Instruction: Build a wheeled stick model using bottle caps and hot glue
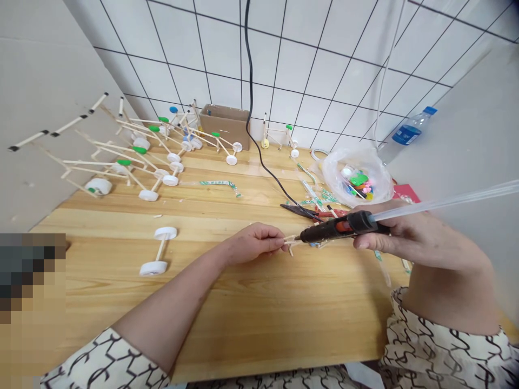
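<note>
Near the middle of the wooden table (pixel 259 302), my left hand (pixel 256 243) pinches a small piece made of thin wooden sticks (pixel 291 246). My right hand (pixel 405 232) is wrapped round a black glue gun (pixel 336 227), with a long clear glue stick (pixel 446 201) coming out of its back end. The gun's nozzle points left and meets the sticks just beside my left fingertips. A wooden axle with two white wheels (pixel 154 268) lies to the left of my left forearm.
Several stick-built tricycles (pixel 133 143) stand at the back left, near a cardboard box (pixel 227 127). Pliers (pixel 300 210), green-white wrappers (pixel 318 197), a plastic bag of coloured parts (pixel 357 175) and a bottle (pixel 413 127) are at the right. A black cable (pixel 250 81) hangs down behind.
</note>
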Tool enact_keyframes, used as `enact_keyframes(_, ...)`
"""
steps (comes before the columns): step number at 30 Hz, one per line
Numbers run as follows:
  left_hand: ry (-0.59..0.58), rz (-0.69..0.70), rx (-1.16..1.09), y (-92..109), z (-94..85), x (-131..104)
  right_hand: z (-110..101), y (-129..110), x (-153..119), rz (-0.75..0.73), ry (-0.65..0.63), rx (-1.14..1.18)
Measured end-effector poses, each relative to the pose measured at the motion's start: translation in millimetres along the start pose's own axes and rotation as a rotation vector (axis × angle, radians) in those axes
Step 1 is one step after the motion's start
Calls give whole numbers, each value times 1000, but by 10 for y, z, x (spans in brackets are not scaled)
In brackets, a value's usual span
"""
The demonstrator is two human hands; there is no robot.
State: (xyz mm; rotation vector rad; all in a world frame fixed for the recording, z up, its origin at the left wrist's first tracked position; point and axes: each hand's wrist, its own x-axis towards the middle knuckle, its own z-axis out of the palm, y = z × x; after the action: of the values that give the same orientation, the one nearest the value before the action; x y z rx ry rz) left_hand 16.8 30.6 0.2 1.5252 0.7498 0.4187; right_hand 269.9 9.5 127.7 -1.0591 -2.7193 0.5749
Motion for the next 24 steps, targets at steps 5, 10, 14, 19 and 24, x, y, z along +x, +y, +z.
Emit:
enact_keyframes(5,-2,3,-3,2,-1,1,-1,-8,17,14,18,-13)
enact_keyframes(10,5,7,-11,8,-1,0,12,2,28,27,30,-17)
enact_keyframes(14,15,6,1,16,1,-3,9,6,24,58,23,-2)
enact_keyframes(19,5,4,10,18,2,-6,-4,-21,20,90,17,23)
enact_keyframes(24,7,12,21,5,-3,-3,1,-25,21,108,-10,79)
